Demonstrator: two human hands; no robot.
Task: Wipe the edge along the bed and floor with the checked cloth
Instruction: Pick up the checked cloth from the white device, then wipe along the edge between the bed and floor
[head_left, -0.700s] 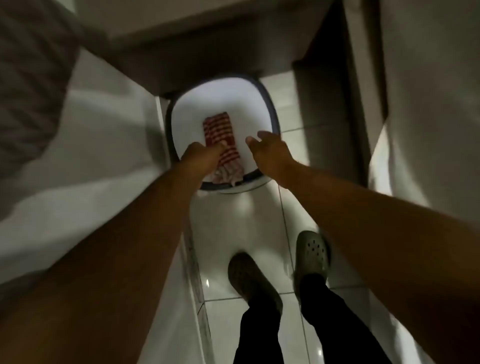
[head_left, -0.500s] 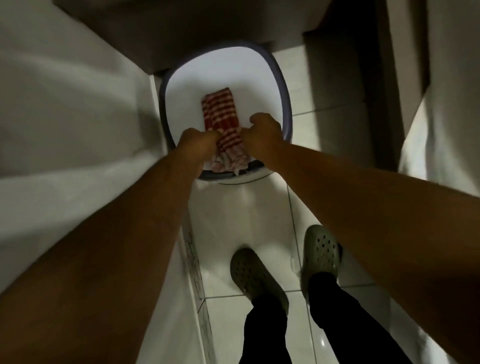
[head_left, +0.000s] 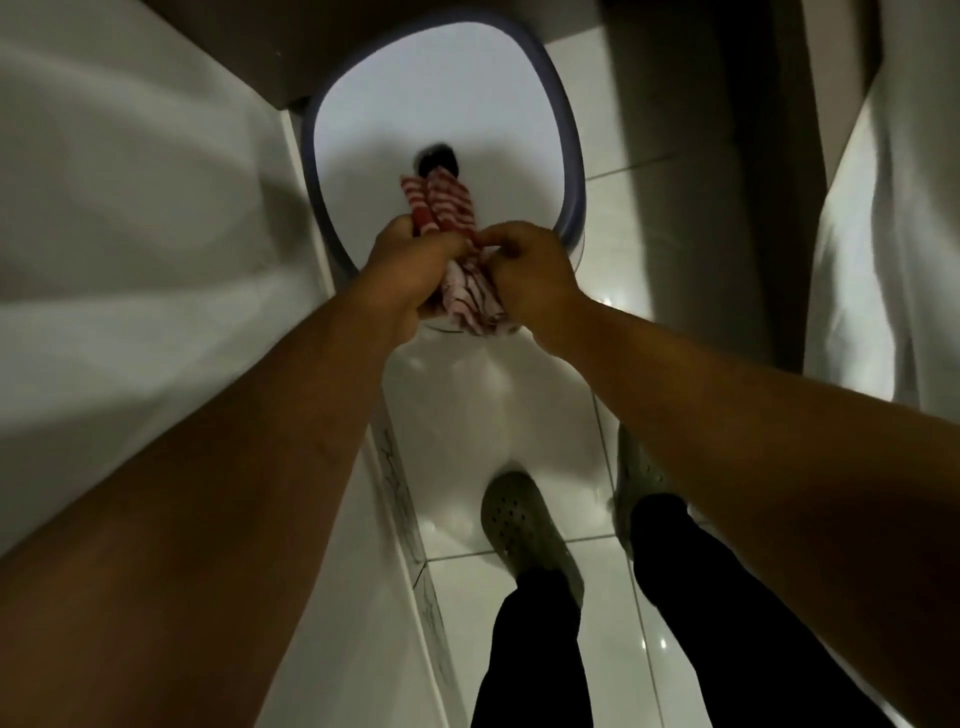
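Observation:
The red-and-white checked cloth (head_left: 451, 210) is bunched between both hands over the near rim of a white basin (head_left: 568, 156) with a blue-grey rim, which stands on the floor. My left hand (head_left: 415, 270) grips the cloth's left side. My right hand (head_left: 530, 270) pinches its right side. Part of the cloth hangs below my hands, outside the basin. The bed (head_left: 130, 208) with its white sheet fills the left. Its white base edge (head_left: 400, 499) runs down along the tiled floor (head_left: 467, 405).
A dark spot (head_left: 439, 158) shows on the basin bottom just beyond the cloth. My feet in grey-green clogs (head_left: 524, 525) stand on the glossy floor tiles. A white cloth or curtain (head_left: 883, 208) hangs at the right, beside a dark vertical panel.
Both hands closed on the cloth and lifted it off the basin bottom, bunching it. The view tipped forward, so the basin appears higher in the frame.

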